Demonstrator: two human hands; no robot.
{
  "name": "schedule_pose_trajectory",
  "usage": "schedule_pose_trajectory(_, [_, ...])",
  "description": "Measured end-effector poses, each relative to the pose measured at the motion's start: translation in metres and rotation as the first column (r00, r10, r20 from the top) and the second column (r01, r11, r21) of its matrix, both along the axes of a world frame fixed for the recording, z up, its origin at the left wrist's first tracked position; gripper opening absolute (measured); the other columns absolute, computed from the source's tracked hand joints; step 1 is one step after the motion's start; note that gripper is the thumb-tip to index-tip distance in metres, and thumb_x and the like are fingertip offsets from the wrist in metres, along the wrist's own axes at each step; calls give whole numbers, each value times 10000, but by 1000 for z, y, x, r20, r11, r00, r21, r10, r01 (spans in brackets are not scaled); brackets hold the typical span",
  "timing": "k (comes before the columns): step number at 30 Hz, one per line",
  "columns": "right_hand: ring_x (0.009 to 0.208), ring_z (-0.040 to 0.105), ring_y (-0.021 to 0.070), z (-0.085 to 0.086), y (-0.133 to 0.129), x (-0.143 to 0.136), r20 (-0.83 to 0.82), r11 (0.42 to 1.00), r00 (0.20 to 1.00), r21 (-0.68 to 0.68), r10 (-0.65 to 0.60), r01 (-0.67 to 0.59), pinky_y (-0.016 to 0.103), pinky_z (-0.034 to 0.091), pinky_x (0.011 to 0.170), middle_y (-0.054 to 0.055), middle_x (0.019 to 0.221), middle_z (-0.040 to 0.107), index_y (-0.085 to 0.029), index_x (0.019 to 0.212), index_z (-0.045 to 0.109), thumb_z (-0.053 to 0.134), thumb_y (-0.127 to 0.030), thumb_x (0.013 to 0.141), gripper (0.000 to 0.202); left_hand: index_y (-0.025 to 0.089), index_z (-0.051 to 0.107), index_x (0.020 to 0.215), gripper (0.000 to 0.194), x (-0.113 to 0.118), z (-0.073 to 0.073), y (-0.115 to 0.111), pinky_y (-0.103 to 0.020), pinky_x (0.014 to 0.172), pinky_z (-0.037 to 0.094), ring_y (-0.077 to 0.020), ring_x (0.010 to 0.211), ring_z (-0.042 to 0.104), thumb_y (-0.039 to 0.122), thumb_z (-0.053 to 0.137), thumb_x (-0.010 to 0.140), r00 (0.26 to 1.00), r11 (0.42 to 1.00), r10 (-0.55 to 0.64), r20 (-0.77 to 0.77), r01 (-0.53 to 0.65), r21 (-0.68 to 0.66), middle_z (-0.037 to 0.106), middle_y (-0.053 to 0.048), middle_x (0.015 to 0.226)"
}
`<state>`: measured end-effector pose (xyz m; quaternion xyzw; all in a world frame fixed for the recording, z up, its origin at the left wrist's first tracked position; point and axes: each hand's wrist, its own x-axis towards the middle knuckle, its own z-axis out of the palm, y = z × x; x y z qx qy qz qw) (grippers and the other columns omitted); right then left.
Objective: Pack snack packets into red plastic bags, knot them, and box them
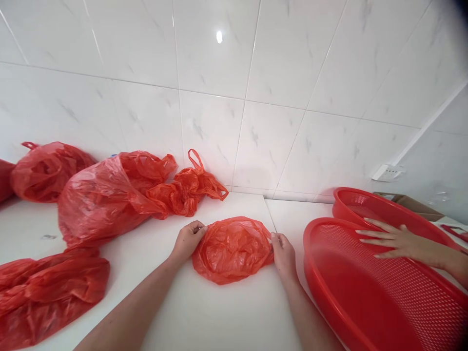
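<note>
Bare forearms (pixel 133 307) slant over the white table (pixel 219 321) to a red plastic bag (pixel 234 251), which lies between both hands: the left hand (pixel 189 239) pinches its left edge, the right hand (pixel 284 254) its right, near a red basket (pixel 361 302)

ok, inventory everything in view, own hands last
Spread plastic bag: one, red, centre
Bunched plastic bags: at least four, red, left
Oval perforated plastic baskets: two, red, right
Flat tabletop: one, white, below
Glossy tiled wall: one, white and grey, behind
Plastic socket strip: one, white, right
Cardboard box: one, brown, behind baskets
Unidentified small scrap: one, clear, left
Unidentified item: one, red, right edge
Other person's hand: one, bare, at baskets
Own left hand: one, bare, centre bag's left edge
Own right hand: one, bare, bag's right edge
</note>
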<state>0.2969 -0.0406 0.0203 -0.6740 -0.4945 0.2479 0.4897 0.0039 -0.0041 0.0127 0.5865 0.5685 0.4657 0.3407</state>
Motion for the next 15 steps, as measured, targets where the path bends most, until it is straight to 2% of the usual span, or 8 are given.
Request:
schedule_pose_trajectory(7, [678, 577, 189, 0, 2, 0, 37, 1000, 999, -6, -2, 3, 269, 419, 588, 30, 742, 654, -195, 816, 589, 396, -581, 844, 432, 199, 574, 704, 269, 1, 4, -2, -226, 540, 380, -136, 574, 522, 456, 533, 772, 1000, 999, 1, 8, -1, -43, 590, 19, 627])
schedule_pose_trajectory(10, [717, 594, 175, 5, 1, 0, 107, 1000, 994, 10, -7, 6, 279, 461, 620, 47, 838, 662, -179, 888, 613, 410, -519, 879, 396, 199, 577, 697, 277, 1, 6, -3, -224, 539, 380, -134, 573, 517, 463, 537, 768, 1000, 999, 2, 13, -1, -48, 584, 20, 623])
schedule_pose_trajectory(13, [891, 596, 169, 21, -4, 14, 228, 996, 972, 87, -49, 30, 342, 507, 768, 72, 1085, 603, -169, 1084, 581, 490, -385, 903, 296, 198, 589, 691, 279, 2, 8, -4, -222, 538, 381, -131, 569, 508, 465, 543, 758, 1000, 999, 10, -1, -10, -39, 585, 19, 627])
schedule_pose_trajectory(15, [986, 575, 191, 42, -8, 37, 260, 989, 961, 136, -97, 63, 397, 500, 834, 80, 1178, 554, -171, 1169, 536, 529, -344, 893, 325, 195, 596, 692, 286, 2, 8, -5, -222, 539, 383, -130, 572, 504, 469, 544, 755, 1000, 999, 13, -12, -14, -38, 588, 16, 638])
